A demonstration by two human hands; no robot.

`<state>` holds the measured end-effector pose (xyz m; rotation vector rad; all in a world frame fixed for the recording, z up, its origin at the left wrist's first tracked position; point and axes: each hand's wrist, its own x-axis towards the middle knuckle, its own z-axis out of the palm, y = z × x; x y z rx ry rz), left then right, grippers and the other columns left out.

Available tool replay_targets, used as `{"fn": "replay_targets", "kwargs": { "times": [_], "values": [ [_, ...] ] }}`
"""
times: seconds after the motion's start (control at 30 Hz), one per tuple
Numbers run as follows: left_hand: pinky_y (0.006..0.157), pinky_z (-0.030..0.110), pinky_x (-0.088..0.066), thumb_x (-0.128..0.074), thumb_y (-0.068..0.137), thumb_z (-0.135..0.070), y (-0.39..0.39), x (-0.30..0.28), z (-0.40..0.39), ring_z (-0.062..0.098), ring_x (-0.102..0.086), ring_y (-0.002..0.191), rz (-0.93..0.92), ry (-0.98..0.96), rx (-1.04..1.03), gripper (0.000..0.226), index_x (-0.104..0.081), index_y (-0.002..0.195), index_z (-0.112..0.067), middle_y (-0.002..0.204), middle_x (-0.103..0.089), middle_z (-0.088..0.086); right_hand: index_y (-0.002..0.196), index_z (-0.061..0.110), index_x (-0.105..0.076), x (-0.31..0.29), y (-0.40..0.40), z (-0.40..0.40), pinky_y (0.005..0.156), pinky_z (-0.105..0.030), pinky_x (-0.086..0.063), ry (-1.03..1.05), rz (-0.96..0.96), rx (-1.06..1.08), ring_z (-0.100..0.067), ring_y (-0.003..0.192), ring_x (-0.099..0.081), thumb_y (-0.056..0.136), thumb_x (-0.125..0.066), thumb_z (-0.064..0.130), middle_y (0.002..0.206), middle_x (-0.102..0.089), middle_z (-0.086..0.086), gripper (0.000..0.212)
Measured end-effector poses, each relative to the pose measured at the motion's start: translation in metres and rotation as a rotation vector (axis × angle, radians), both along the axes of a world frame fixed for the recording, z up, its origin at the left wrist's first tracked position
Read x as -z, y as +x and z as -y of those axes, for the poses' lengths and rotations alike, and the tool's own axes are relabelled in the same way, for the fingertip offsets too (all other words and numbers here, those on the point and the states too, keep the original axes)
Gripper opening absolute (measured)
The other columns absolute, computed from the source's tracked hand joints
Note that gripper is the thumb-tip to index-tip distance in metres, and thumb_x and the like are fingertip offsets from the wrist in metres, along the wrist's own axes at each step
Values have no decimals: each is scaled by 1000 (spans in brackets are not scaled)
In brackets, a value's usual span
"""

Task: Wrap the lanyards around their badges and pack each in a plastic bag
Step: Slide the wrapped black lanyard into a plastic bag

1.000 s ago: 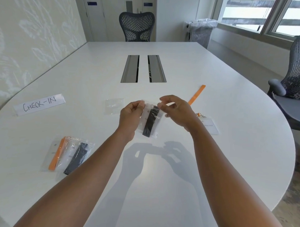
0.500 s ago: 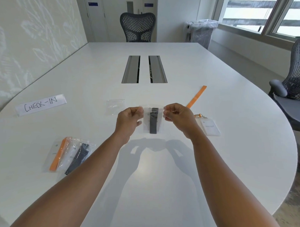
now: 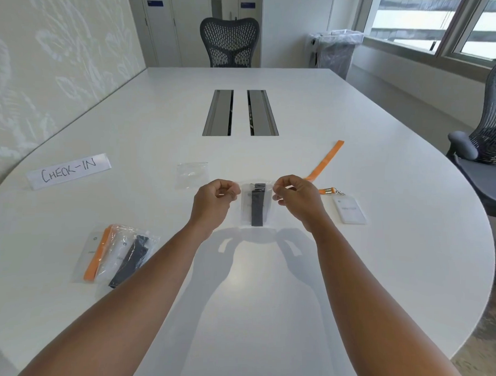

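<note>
Bagged black-lanyard badge [image 3: 257, 206] now hangs upright and level above the bench [image 3: 379, 262], no longer tilted; left hand [image 3: 214, 203] and right hand [image 3: 295, 200] fingers pinch the bag's top corners, likely sealing it; orange lanyard [image 3: 325, 161] and its badge [image 3: 350, 210] remain unpacked.

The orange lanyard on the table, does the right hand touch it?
Cannot tell. In the head view the right hand covers the near part of the orange lanyard, so neither contact nor a gap shows; its fingers pinch the plastic bag.
</note>
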<state>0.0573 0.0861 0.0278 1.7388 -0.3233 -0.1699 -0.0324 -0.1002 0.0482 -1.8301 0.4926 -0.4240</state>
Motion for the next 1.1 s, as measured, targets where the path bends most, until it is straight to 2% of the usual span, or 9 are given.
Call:
{"fn": "replay_targets", "kwargs": {
  "times": [0.1,0.2,0.37,0.5,0.7,0.8,0.87,0.97,1.1],
  "values": [
    [88,40,-56,-67,93,-20,-3,-2,3,19,-70,93,20,36,-18,10,-73,85,-25,88,-74,-5,76,21,-68,0,0,-2,88,-45,-57,-10,-20,-8,-13,77,-70,86,-60,14,70,-73,5,15],
    [92,42,-54,-65,94,-19,-5,-2,4,19,-71,96,-1,22,-7,12,-70,85,-25,87,-73,-6,78,19,-67,1,-1,-2,89,-45,-58,-1,-23,-36,-21,87,-71,86,-58,13,70,-72,6,13],
    [89,39,-57,-59,100,-18,-6,1,5,2,-71,80,-37,-22,52,11,-66,92,-22,88,-71,-10,91,16,-69,6,-2,0,86,-35,-60,1,14,-111,-7,73,-68,90,-68,18,89,-74,-1,3],
    [85,35,-58,-61,100,-22,-9,1,4,1,-67,75,-56,-34,94,7,-67,97,-19,87,-70,-8,90,19,-71,7,-3,2,71,-23,-53,-82,13,-86,-2,63,-63,89,-71,20,70,-69,6,1],
    [86,37,-57,-66,97,-21,-10,-1,0,10,-74,84,-47,7,114,5,-70,98,-18,93,-73,-5,85,20,-69,7,-5,4,61,-11,-48,-84,56,-70,1,60,-63,85,-76,15,70,-69,11,8],
    [87,38,-58,-69,96,-24,-10,-4,-2,15,-74,88,-12,36,99,7,-72,98,-18,91,-74,-4,83,20,-69,4,-4,6,65,-16,-50,-117,47,-81,-1,66,-63,83,-77,13,77,-71,5,11],
    [87,39,-57,-70,95,-26,-9,-4,-4,12,-73,86,7,59,114,9,-74,100,-21,89,-74,-3,84,20,-69,2,-3,7,69,-14,-50,-153,53,-92,-3,72,-61,82,-78,11,84,-71,3,14],
    [89,40,-56,-70,94,-30,-7,-4,-5,7,-70,84,48,109,158,9,-76,100,-26,90,-75,-2,85,21,-68,1,-1,6,63,-7,-45,-175,69,-101,5,68,-58,81,-78,8,82,-68,8,17],
    [91,28,-53,-75,88,-45,-6,-6,-4,2,-70,92,93,166,245,15,-77,100,-36,99,-75,-16,90,19,-68,2,0,5,62,-6,-44,-190,71,-112,7,69,-58,83,-75,7,83,-67,8,15]
  ]
}}
